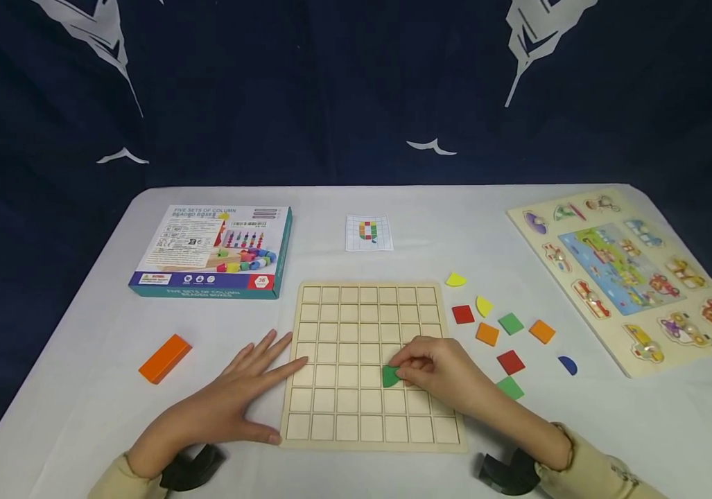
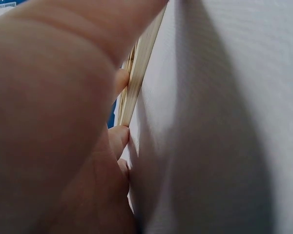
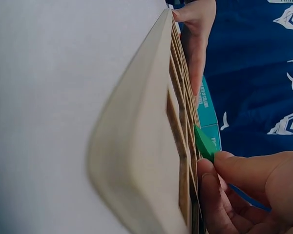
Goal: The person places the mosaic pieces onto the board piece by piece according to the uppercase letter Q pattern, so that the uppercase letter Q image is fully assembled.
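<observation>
Pinching 1 grn pc [image 1: 389,376] at 1 brd [image 1: 348,400]

Looks like a play or learning corner, whether at home or elsewhere impossible to tell: pairs a white table [image 1: 430,225] with a dark blue, feather-printed cloth [image 1: 331,83] behind, and displays a gridded wooden board [image 1: 347,353], a picture puzzle [image 1: 620,270] and a boxed bead toy [image 1: 209,249].

At the two hands [image 1: 240,395] [image 1: 438,366] are one grid board [image 1: 340,398] and one green piece [image 1: 389,376], rightward nine loose pieces [image 1: 511,323] and one puzzle board [image 1: 618,267], leftward one orange block [image 1: 165,359], ahead one box [image 1: 212,253], one card [image 1: 369,233].
</observation>
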### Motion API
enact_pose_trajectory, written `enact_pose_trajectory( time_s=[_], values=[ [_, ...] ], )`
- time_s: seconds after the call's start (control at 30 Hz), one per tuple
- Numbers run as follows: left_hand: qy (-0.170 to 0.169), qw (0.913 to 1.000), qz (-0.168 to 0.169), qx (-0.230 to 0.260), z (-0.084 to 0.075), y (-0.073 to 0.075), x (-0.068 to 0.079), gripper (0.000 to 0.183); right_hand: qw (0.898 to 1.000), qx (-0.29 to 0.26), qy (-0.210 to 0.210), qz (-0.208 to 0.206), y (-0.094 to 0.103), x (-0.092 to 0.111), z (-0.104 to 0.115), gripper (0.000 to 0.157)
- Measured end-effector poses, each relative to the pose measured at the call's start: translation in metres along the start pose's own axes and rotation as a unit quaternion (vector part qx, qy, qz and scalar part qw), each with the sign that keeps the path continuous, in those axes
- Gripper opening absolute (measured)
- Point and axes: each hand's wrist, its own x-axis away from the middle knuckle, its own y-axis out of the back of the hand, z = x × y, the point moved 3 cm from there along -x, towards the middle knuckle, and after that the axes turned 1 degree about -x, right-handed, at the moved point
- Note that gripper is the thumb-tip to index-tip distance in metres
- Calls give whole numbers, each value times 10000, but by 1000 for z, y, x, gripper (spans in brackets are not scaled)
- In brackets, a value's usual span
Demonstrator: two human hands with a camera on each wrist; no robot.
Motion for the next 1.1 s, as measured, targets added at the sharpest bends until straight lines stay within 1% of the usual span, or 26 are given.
enact_pose_trajectory(
  time_s=[0.1,0.33,0.6,0.77,0.9,0.97,1.03,1.1],
  values=[
    [28,10000,2,-4,0,0,0,100,9996,252,147,-66,-1,0,0,13],
    [33,10000,7,15,-1,0,-1,100,9977,583,271,-237,0,1,1,16],
    [26,10000,-56,60,-1,-1,0,100,9964,707,278,-377,0,0,1,16],
    [-33,10000,-9,75,-2,-2,-2,99,9953,788,259,-492,5,4,6,18],
    [-99,9999,-31,30,-2,-5,-4,100,9929,1059,345,-407,20,9,14,17],
    [-117,9999,-72,-16,-2,-6,-4,100,9912,1219,403,-334,33,11,18,16],
    [-140,9998,-125,-86,-1,-5,-2,100,9914,1235,336,-259,47,16,19,16],
    [-136,9997,-163,-141,-1,-4,0,101,9918,1202,268,-331,60,23,17,17]
  ],
)
